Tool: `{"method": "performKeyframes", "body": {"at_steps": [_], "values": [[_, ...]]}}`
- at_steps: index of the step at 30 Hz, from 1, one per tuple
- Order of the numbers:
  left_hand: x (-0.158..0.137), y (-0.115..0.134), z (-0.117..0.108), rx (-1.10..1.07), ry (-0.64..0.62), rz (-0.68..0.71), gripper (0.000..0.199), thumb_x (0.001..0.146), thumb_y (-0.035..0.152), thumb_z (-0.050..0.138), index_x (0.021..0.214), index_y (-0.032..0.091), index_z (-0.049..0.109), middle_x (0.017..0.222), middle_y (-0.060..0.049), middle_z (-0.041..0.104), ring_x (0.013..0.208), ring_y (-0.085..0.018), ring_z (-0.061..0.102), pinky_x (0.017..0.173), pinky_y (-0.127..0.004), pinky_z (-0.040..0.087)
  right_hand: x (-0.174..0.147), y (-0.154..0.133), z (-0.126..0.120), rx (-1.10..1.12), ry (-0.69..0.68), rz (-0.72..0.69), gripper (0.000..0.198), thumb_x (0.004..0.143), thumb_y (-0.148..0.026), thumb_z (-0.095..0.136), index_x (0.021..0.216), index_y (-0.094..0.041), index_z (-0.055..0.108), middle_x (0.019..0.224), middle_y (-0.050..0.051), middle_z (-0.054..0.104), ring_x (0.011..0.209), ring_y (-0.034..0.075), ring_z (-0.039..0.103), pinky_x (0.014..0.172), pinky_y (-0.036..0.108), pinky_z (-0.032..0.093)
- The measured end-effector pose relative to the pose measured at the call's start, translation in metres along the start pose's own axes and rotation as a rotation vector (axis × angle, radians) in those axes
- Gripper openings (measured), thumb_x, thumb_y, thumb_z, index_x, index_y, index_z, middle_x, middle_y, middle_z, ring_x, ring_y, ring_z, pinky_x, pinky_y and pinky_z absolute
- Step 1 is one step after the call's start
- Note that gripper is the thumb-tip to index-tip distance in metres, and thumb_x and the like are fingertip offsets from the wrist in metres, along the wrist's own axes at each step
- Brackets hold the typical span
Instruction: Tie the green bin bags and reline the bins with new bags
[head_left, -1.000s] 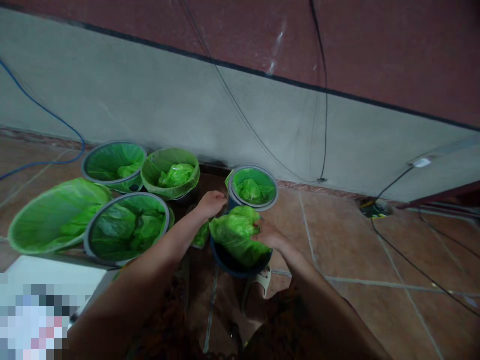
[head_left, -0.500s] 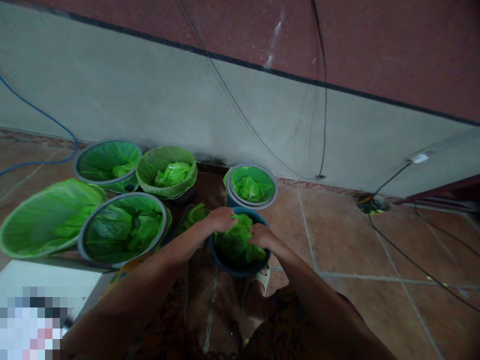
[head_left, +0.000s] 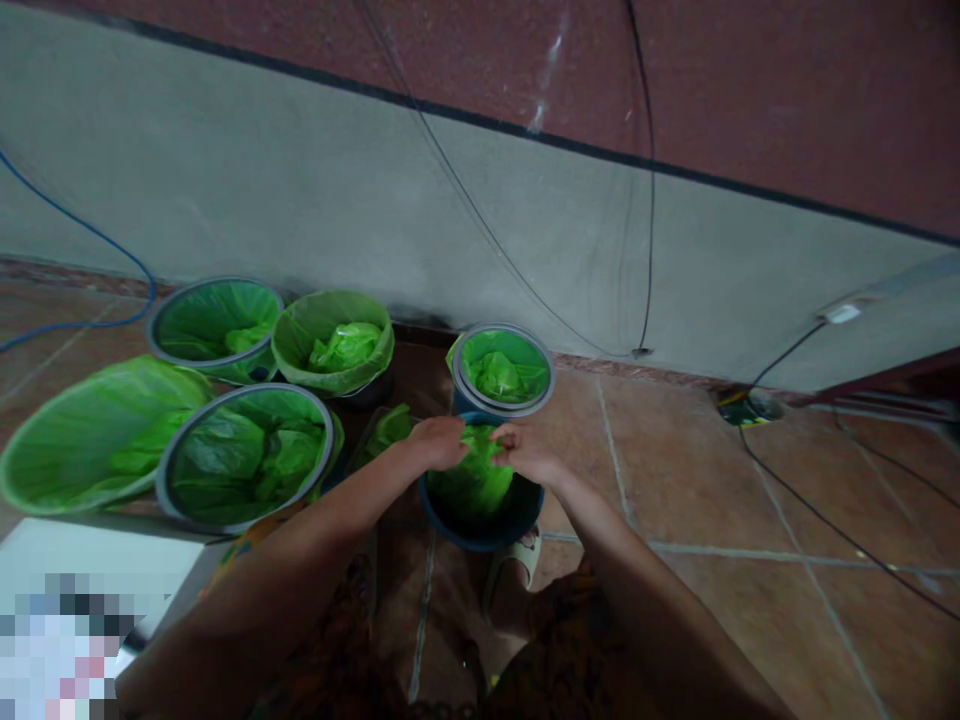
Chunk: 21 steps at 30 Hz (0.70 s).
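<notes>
A: What lies at nine o'clock of the hands?

B: Four lined bins (head_left: pixel 244 455) on the tiled floor (head_left: pixel 675 480), well apart from them.

A: And the hands?

B: The left hand (head_left: pixel 436 443) and the right hand (head_left: pixel 525 452) meet over the blue bucket (head_left: pixel 480 520) at the centre, fingers pinched on the green bag (head_left: pixel 472 482) that sits in its mouth.

A: Beyond that?

B: A fifth lined bin (head_left: pixel 502 368) stands at twelve o'clock, just beside the bucket, against the wall (head_left: pixel 300 200).
</notes>
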<state>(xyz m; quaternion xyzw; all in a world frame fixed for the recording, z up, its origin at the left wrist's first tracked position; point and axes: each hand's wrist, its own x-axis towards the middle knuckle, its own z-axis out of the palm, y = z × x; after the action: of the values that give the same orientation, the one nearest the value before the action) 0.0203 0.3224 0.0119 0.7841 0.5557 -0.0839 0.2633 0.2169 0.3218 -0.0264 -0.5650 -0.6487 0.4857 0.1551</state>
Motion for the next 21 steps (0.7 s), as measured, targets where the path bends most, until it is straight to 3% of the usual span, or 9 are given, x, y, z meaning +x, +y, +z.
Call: {"method": "performKeyframes", "body": {"at_steps": [2, 5, 9, 12, 16, 19, 21], "values": [[0.000, 0.000, 0.002, -0.027, -0.038, 0.050, 0.048, 0.079, 0.035, 0.057, 0.123, 0.014, 0.058, 0.121, -0.016, 0.067, 0.109, -0.029, 0.064, 0.090, -0.035, 0.050, -0.003, -0.011, 0.002, 0.211, -0.050, -0.024, 0.020, 0.058, -0.022, 0.069, 0.078, -0.018, 0.067, 0.061, -0.005, 0.056, 0.057, 0.011, 0.050, 0.055, 0.023, 0.036], [0.004, 0.004, 0.010, -0.175, -0.067, 0.171, 0.056, 0.068, 0.029, 0.065, 0.122, 0.017, 0.058, 0.117, -0.010, 0.069, 0.103, -0.024, 0.066, 0.085, -0.028, 0.050, -0.011, -0.027, 0.005, 0.351, -0.105, -0.072, 0.017, 0.058, -0.021, 0.070, 0.074, -0.016, 0.066, 0.060, -0.006, 0.056, 0.056, 0.008, 0.048, 0.055, 0.022, 0.036], [0.010, 0.013, 0.023, -0.407, -0.031, 0.267, 0.027, 0.068, 0.020, 0.060, 0.093, 0.017, 0.070, 0.086, -0.003, 0.073, 0.080, -0.019, 0.067, 0.069, -0.024, 0.049, -0.020, -0.040, 0.003, 0.442, -0.190, -0.135, 0.019, 0.061, -0.026, 0.073, 0.076, -0.016, 0.066, 0.063, -0.005, 0.060, 0.057, 0.008, 0.052, 0.058, 0.021, 0.041], [0.015, 0.012, 0.024, -0.514, 0.039, 0.246, 0.013, 0.068, 0.018, 0.056, 0.072, 0.016, 0.069, 0.070, -0.002, 0.069, 0.068, -0.017, 0.062, 0.063, -0.023, 0.046, -0.020, -0.040, -0.008, 0.487, -0.121, -0.122, 0.023, 0.069, -0.032, 0.070, 0.086, -0.017, 0.066, 0.068, -0.003, 0.062, 0.057, 0.008, 0.053, 0.059, 0.023, 0.044], [0.017, 0.004, 0.014, -0.638, 0.060, 0.197, 0.016, 0.064, 0.015, 0.053, 0.069, 0.015, 0.068, 0.064, 0.001, 0.066, 0.064, -0.014, 0.058, 0.060, -0.021, 0.044, -0.015, -0.029, -0.025, 0.372, 0.094, -0.139, 0.027, 0.069, -0.028, 0.069, 0.094, -0.019, 0.065, 0.087, 0.001, 0.067, 0.075, 0.013, 0.060, 0.072, 0.027, 0.049], [0.013, 0.005, 0.008, -0.824, 0.019, 0.099, 0.018, 0.063, 0.016, 0.055, 0.074, 0.014, 0.069, 0.067, 0.000, 0.067, 0.066, -0.014, 0.060, 0.060, -0.022, 0.047, -0.016, -0.022, -0.028, 0.187, 0.081, -0.191, 0.050, 0.064, -0.020, 0.071, 0.113, -0.020, 0.062, 0.110, 0.004, 0.066, 0.101, 0.018, 0.059, 0.090, 0.032, 0.046], [0.009, 0.011, 0.005, -1.026, -0.047, 0.027, 0.021, 0.064, 0.017, 0.057, 0.081, 0.014, 0.070, 0.069, -0.001, 0.068, 0.065, -0.015, 0.061, 0.062, -0.025, 0.049, -0.018, -0.023, -0.025, 0.131, 0.033, -0.222, 0.064, 0.063, -0.019, 0.074, 0.125, -0.021, 0.056, 0.119, 0.006, 0.064, 0.107, 0.019, 0.058, 0.094, 0.034, 0.044]]}}
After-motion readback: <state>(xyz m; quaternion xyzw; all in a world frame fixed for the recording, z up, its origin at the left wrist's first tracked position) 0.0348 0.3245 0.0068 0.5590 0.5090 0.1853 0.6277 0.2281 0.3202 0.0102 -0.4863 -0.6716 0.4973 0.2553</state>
